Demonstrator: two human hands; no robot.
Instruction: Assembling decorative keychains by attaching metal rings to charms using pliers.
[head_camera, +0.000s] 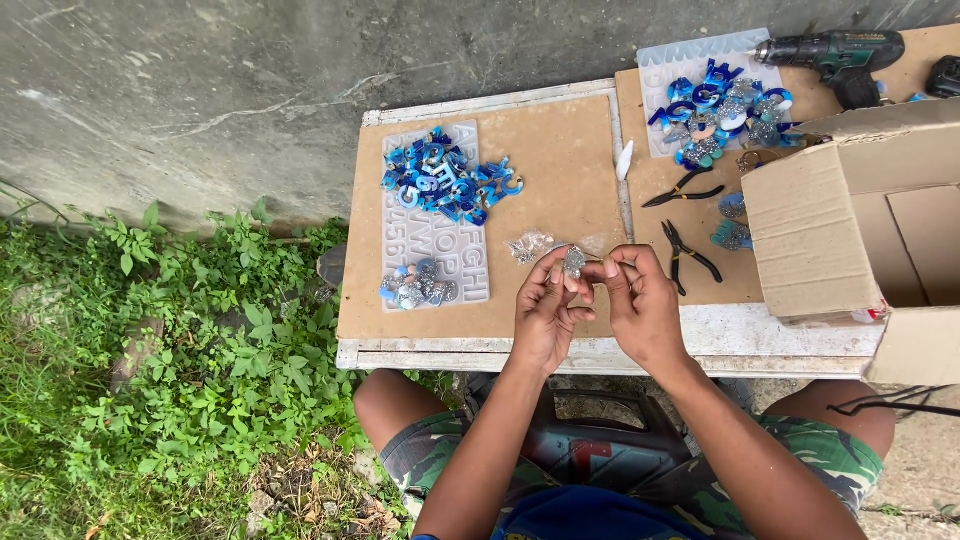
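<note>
glittery charm (574, 261), pinched in left grip (548, 310), right grip (640, 300) touching

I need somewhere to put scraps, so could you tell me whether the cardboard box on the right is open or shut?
Open: the cardboard box has its flaps spread outward, exposing its inside.

Person's dress: green-and-brown camouflage-pattern cloth shorts (820, 465) at five and seven o'clock; dark blue cloth top (590, 515) at six o'clock; both forearms unsleeved; left hand (545, 315) and right hand (640, 305) ungloved.
</note>
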